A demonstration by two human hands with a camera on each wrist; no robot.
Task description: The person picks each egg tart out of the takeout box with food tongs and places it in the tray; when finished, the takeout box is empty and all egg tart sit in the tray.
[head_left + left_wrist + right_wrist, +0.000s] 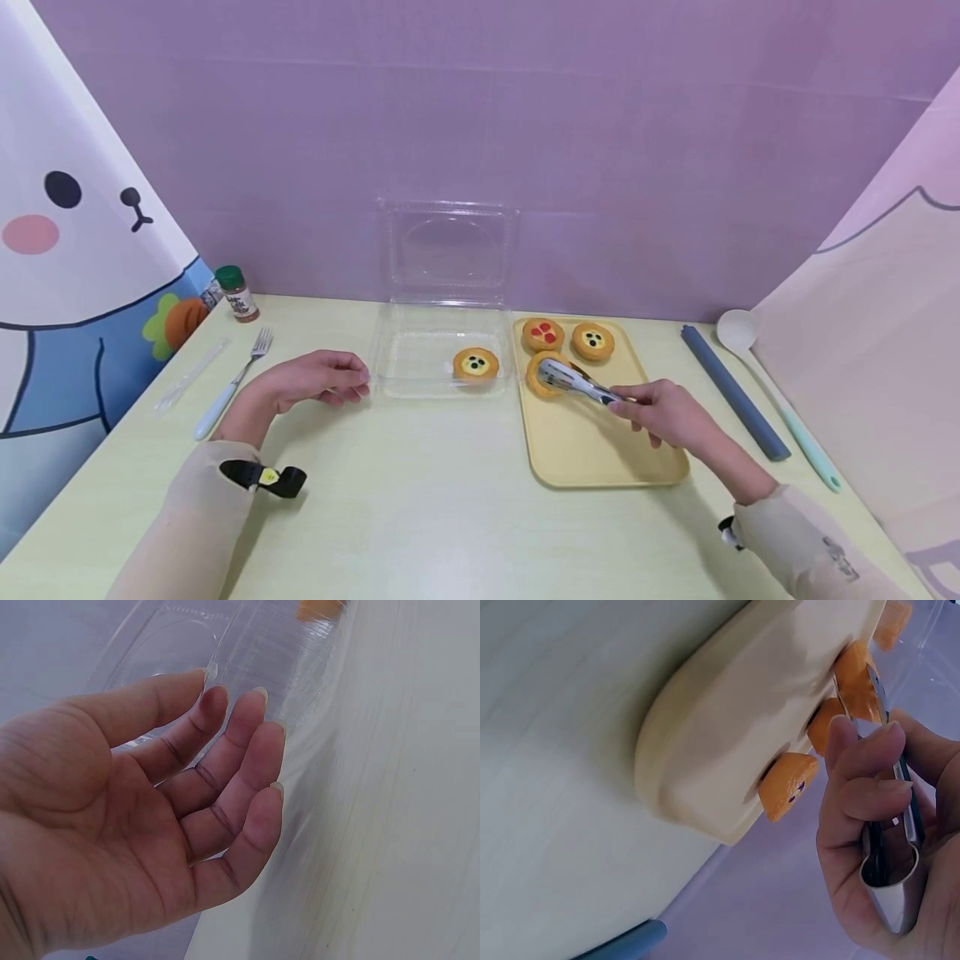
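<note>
My right hand [667, 410] grips metal tongs [573, 381], whose tips are around the nearest egg tart [537, 379] on the yellow tray [600, 454]. In the right wrist view the tongs [900, 892] lie between thumb and fingers, and that tart [855, 675] is at their far end. Behind it on the tray sit a tart with red topping [543, 335] and a tart with dark dots [593, 342]. Another dotted tart [476, 364] lies in the clear plastic box [412, 354], its lid raised. My left hand [318, 379], fingers loosely bent and holding nothing, is beside the box's left edge.
At left lie a fork [236, 383] and a clear wrapped strip [191, 379], with a green-capped spice jar [238, 296] behind. A blue-grey rod [735, 393] and a white spoon with a mint handle [787, 408] lie right of the tray. A purple cloth wall [637, 167] stands behind.
</note>
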